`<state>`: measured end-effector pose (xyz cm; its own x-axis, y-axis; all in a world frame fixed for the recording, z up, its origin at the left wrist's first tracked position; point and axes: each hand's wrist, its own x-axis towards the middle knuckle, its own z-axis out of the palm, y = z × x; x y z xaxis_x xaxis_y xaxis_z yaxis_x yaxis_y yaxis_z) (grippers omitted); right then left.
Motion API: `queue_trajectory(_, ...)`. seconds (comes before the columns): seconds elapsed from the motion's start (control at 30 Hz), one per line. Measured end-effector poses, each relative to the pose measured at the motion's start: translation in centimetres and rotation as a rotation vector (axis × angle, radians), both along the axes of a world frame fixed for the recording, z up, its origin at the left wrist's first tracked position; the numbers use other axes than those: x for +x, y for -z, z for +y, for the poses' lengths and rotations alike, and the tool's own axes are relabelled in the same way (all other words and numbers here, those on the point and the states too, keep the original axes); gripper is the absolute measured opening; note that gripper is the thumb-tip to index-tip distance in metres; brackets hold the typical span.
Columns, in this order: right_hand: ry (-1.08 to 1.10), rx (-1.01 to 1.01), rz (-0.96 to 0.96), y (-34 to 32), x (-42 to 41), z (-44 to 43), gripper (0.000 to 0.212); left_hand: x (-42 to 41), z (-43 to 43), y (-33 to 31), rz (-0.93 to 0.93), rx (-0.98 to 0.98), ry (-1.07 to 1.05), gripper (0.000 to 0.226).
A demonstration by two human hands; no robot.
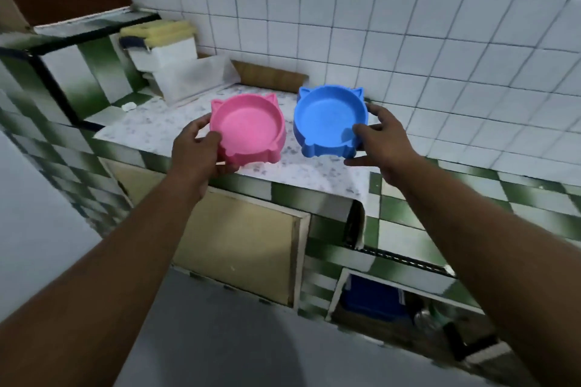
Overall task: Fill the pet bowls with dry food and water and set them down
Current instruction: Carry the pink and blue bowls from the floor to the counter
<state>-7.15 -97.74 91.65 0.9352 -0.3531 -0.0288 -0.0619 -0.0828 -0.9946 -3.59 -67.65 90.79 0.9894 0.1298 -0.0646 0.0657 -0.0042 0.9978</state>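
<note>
Two cat-eared plastic pet bowls are held over a speckled stone counter [151, 132]. My left hand [196, 152] grips the near left rim of the pink bowl [250, 127], thumb on top. My right hand [382, 141] holds the blue bowl [328, 119] by its right side, thumb over the rim. Both bowls look empty inside and tilt slightly toward me. Whether they touch the counter I cannot tell.
A white lidded container with a yellow top [160, 44] and a white box [191, 77] stand at the counter's back left. A wooden board [270, 75] leans on the tiled wall. Below are a beige cabinet door [239, 245] and an open shelf with a blue box [374, 302].
</note>
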Motion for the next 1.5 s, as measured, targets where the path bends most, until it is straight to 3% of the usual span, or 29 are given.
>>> queue_trajectory(0.4, 0.474, 0.055, 0.084, 3.9, -9.8, -20.7, 0.048, 1.7, -26.2, 1.6, 0.069, -0.013, 0.466, 0.046)
queue_trajectory(0.8, 0.871, 0.074, 0.195, 7.9, -15.9, -37.5, 0.05, 3.3, -47.9, 7.6, 0.204, 0.088, 0.682, 0.037)
queue_trajectory(1.07, 0.922, 0.017, 0.299, 12.9, -16.2, -54.2, 0.048, 2.3, -61.6, 13.8, 0.26, 0.076, 0.596, 0.03)
queue_trajectory(1.37, 0.685, -0.013, 0.476, 18.6, -11.6, -69.4, 0.049, 0.8, -77.1, 20.7, 0.442, 0.175, 0.305, 0.017)
queue_trajectory(1.5, 0.665, -0.047, 0.522, 21.7, -9.5, -73.4, 0.049, 1.6, -81.3, 23.1, 0.423, 0.28, 0.245, 0.027)
